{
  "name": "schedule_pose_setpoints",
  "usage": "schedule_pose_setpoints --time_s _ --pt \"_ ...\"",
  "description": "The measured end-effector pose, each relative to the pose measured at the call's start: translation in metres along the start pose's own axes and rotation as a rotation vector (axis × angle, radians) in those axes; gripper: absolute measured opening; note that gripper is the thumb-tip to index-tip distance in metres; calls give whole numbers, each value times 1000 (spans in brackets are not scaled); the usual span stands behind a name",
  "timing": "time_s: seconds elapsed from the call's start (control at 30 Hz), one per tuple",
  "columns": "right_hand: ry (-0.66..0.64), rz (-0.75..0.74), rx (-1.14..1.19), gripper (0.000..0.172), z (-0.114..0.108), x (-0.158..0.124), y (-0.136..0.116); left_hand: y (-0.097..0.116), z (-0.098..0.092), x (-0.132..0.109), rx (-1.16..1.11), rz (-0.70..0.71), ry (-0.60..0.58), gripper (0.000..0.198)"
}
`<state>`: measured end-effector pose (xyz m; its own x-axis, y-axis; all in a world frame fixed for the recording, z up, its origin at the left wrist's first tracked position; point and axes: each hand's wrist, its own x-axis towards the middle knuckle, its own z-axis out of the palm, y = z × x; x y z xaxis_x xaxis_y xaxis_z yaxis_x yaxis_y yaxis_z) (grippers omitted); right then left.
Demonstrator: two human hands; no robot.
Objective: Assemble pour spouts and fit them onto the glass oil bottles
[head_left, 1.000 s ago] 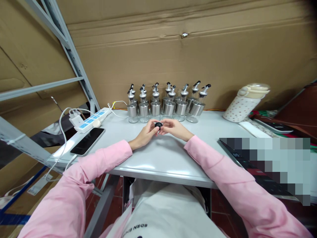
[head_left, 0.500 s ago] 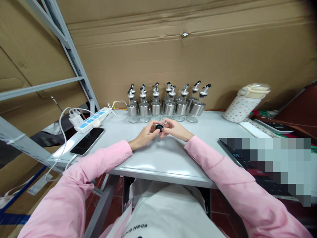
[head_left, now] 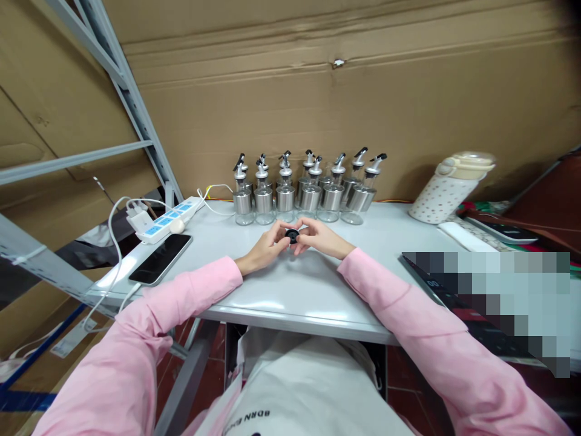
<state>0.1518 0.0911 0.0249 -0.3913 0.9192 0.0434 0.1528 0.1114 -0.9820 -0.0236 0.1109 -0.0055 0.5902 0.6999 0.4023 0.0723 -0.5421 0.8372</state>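
Observation:
A small round black part (head_left: 293,236) with a ring-like face is held between both hands over the middle of the table; its exact kind is too small to tell. My left hand (head_left: 269,245) is closed on its left side with thumb and fingers. My right hand (head_left: 320,236) pinches it from the right. Just behind the hands stand several glass oil bottles (head_left: 311,197) with steel sleeves and black-and-silver pour spouts, upright in rows.
At left on the grey table (head_left: 290,303) lie a phone (head_left: 161,259) and a white power strip (head_left: 167,223) with cables. A white dotted tumbler (head_left: 447,191) stands at right, near a dark device (head_left: 426,281) partly pixelated. Cardboard (head_left: 290,97) backs the table.
The black part has tilted slightly, so more of its round face shows. The fingers have shifted a little; the arms and the bottles stay in place.

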Motion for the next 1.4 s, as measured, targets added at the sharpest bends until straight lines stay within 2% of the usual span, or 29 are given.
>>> schedule_pose_setpoints --time_s 0.47,0.83,1.03,1.4 --pt "-40 21 6 21 -1 0 1 1 0 0 82 0 7 31" --pt "-68 7 9 15 3 -2 -2 1 1 0 47 -18 -14 26" --pt "-75 14 2 18 3 -1 -1 0 1 0 76 -32 -5 23" --pt "-138 -31 -93 18 2 -1 1 10 3 -1 173 -61 18 22"
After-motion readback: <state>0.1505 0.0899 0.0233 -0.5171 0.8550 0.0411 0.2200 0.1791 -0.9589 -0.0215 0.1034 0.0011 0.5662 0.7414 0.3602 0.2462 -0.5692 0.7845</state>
